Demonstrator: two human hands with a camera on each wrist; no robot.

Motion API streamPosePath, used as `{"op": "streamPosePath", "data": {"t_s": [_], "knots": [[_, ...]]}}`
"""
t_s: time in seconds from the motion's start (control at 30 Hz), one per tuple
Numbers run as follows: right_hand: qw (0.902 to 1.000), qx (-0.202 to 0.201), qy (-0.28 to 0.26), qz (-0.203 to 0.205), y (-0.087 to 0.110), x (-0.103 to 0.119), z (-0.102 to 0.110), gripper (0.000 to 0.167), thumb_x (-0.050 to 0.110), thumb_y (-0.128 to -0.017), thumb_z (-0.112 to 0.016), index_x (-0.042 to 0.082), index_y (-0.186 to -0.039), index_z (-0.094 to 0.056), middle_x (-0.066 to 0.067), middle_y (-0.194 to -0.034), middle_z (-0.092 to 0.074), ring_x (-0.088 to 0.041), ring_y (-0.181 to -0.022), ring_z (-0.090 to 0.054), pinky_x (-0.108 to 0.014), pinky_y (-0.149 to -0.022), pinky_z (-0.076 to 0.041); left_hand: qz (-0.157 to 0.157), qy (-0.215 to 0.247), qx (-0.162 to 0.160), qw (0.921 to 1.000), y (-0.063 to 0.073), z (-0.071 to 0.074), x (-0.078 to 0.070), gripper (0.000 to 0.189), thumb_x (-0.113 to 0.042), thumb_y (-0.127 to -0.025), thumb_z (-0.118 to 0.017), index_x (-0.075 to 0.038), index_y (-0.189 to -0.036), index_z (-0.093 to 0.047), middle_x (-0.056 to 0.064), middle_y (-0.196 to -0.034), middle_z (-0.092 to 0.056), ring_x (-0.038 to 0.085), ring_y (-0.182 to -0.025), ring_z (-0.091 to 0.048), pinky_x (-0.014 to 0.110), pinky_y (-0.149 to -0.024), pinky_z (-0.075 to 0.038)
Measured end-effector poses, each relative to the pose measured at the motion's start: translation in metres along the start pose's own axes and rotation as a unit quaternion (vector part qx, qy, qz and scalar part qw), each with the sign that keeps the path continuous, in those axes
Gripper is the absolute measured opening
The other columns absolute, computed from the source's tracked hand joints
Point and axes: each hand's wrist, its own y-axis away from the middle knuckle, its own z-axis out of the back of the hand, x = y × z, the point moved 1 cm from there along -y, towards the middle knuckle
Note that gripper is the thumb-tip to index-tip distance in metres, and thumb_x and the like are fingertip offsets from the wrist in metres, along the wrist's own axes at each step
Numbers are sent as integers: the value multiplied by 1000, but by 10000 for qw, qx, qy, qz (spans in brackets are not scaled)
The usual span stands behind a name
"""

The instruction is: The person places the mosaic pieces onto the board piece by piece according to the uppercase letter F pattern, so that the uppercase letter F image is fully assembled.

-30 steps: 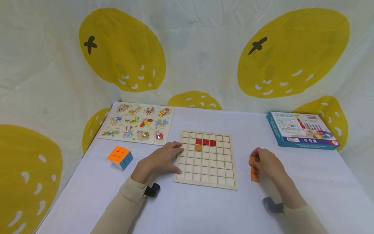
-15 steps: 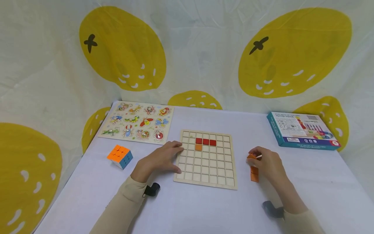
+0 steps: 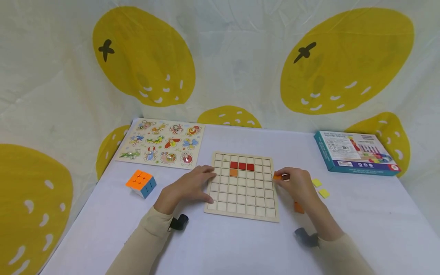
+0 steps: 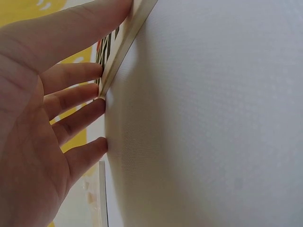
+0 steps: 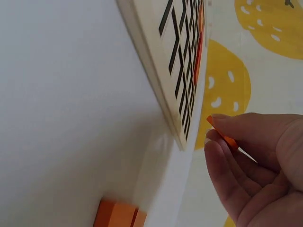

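Note:
A wooden grid board (image 3: 241, 209) lies mid-table, with three red square tiles (image 3: 242, 166) in one row and an orange tile (image 3: 233, 173) below the leftmost. My left hand (image 3: 191, 186) rests at the board's left edge, thumb and fingers spread; the left wrist view shows the thumb touching the board's edge (image 4: 124, 47). Between thumb and fingers, my right hand (image 3: 298, 186) pinches another orange tile (image 5: 226, 137), just over the board's right edge. Orange tiles (image 5: 122, 215) lie on the table below the right hand, partly hidden by it in the head view.
Two yellow tiles (image 3: 320, 188) lie right of the right hand. An insect puzzle board (image 3: 160, 149) sits at the back left, a puzzle cube (image 3: 141, 184) in front of it. At the back right is a teal-edged box (image 3: 357, 152). A patterned curtain (image 3: 237, 68) hangs behind the table.
My right hand has lifted an orange tile from the row on the table and carried it left to the board's edge. The yellow tiles have come into sight. My left hand stays put.

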Motion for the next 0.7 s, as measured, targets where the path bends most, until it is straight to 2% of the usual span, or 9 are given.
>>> {"op": "streamPosePath", "data": {"t_s": [0.07,0.23,0.43,0.7], "knots": [[9998,16,-47,166,-2,5,-4,24,8,-87,-77,3,-111,-76,-16,-106,-77,-29,-95,-71,-45,-87,-61,6,16,0,10000,0,0,0,88,-45,-75,-89,-12,-149,-53,6,-161,-43,26,-149,-40,43,-121,-41],[9985,163,-233,466,-10,16,-15,22,5,-85,-79,2,-107,-78,-15,-106,-75,-26,-94,-71,-42,-85,-62,80,28,15,10000,1,0,-1,89,-46,-75,-89,-12,-149,-53,5,-161,-42,25,-149,-39,42,-121,-41],[9963,320,-341,720,-18,28,-26,19,7,-81,-84,4,-99,-80,-11,-101,-73,-22,-90,-72,-39,-84,-63,113,11,11,9999,0,0,-1,89,-46,-75,-89,-13,-149,-53,4,-162,-41,23,-149,-40,41,-122,-40],[9926,390,-481,1042,-20,48,-44,17,10,-79,-87,7,-94,-81,-6,-94,-79,-19,-87,-73,-35,-81,-62,78,40,3,10000,0,1,0,88,-47,-75,-89,-13,-149,-53,4,-162,-41,24,-149,-40,42,-121,-41]]}}
